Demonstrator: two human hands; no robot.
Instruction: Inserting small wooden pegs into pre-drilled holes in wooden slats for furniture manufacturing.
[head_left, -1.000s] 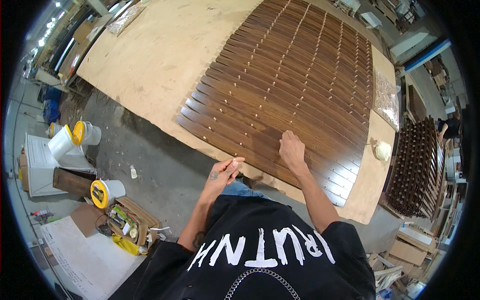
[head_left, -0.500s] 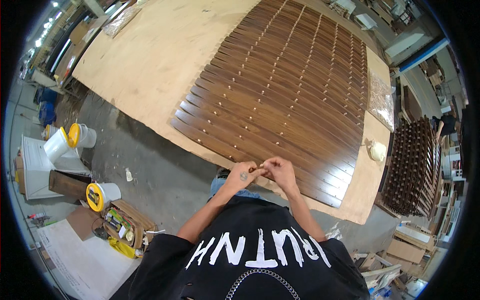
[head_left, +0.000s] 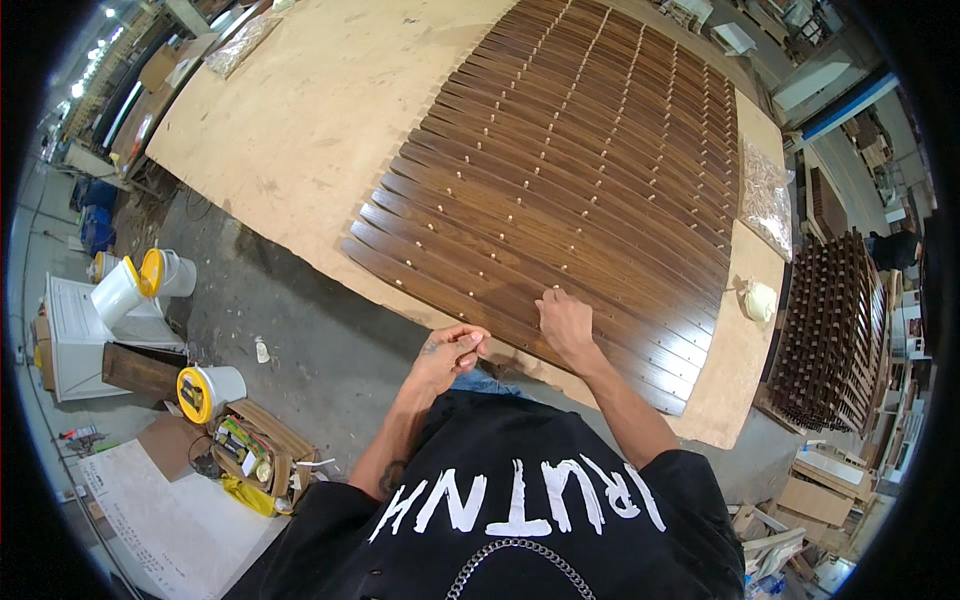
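Dark brown wooden slats (head_left: 620,255) lie side by side on a pale board-topped table. Rows of short light wooden dowels (head_left: 525,184) stand up out of them. Over the slats near the front edge, my right hand (head_left: 568,325) has its fingertips pinched at a wooden dowel, which they mostly hide. My left hand (head_left: 450,355) hovers just off the table's near edge, to the left of the right hand. Its fingers are curled together, and whatever is in them is too small or hidden to make out.
A clear bag of dowels (head_left: 764,200) and a cream-coloured bundle (head_left: 758,300) lie on the table's right side. Stacked dark slats (head_left: 825,330) stand beyond. White buckets (head_left: 222,388) and a box of tools (head_left: 255,455) are at left. Another person (head_left: 897,248) is far right.
My hands were together at the slats' front edge. Now they are apart: the right has moved forward onto the slats, the left back and to the left.
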